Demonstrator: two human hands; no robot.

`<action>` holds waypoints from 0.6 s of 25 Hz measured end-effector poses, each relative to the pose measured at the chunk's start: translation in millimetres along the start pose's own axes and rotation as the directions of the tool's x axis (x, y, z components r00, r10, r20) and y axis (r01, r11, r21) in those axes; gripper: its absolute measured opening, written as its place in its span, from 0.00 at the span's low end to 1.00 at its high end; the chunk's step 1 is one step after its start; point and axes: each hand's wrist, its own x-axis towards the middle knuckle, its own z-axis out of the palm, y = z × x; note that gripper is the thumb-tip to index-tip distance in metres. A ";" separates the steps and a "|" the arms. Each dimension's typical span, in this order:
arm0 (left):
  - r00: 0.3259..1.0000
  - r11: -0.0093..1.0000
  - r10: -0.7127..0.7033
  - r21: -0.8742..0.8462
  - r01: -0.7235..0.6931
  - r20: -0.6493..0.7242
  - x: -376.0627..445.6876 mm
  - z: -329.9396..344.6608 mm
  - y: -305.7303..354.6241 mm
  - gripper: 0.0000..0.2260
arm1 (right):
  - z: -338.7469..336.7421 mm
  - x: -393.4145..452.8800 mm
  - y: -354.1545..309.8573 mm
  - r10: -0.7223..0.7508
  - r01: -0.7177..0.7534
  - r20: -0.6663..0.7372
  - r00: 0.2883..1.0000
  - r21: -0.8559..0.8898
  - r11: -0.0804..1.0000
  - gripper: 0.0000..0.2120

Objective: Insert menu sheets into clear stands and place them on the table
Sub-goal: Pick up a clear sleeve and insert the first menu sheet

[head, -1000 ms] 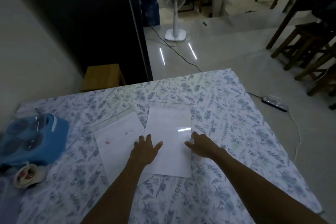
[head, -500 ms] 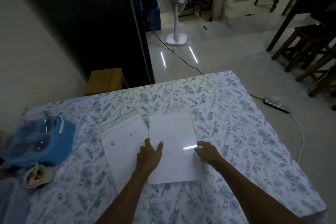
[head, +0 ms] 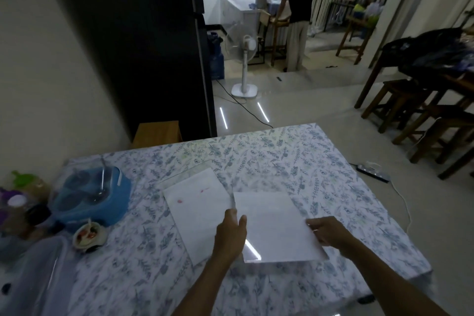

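Clear plastic is glinting along the near edge of the menu stand (head: pixel 275 226), a white sheet filling it, raised just above the counter (head: pixel 320 161). The left hand (head: pixel 230 235) is gripping its 9 o'clock edge, fingers (head: pixel 242 222) clamped on it; the right hand (head: pixel 328 232) is pinching the 3 o'clock edge. At 9 o'clock, a second sheet (head: pixel 197 208) is lying flat. Farther toward 9, a blue container (head: pixel 92 197) is holding a spoon, and a small bowl (head: pixel 89 236) is holding reddish contents.
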 end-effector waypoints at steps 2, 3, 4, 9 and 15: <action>0.999 0.999 0.046 -0.019 -0.046 -0.004 -15.1 -6.5 3.1 0.20 | -7.2 -22.3 -3.5 -0.019 0.020 -0.013 1.000 0.078 0.997 0.18; 0.998 0.997 0.067 -0.030 -0.067 -0.009 -20.5 -8.7 5.3 0.19 | -10.7 -29.7 -3.6 -0.028 0.029 -0.019 0.999 0.100 0.995 0.16; 0.996 0.996 0.084 -0.038 -0.085 -0.019 -24.5 -10.8 7.5 0.19 | -14.4 -34.5 -2.6 -0.033 0.036 -0.027 0.999 0.114 0.993 0.14; 0.989 0.988 0.141 -0.059 -0.143 -0.034 -35.6 -18.3 11.3 0.15 | -27.5 -55.6 -3.5 -0.069 0.079 -0.045 0.997 0.304 0.949 0.11; 0.953 0.948 0.304 0.101 -0.303 0.007 -23.3 -15.9 15.1 0.18 | -30.8 -39.6 -21.6 -0.169 0.193 -0.163 0.972 0.145 0.970 0.08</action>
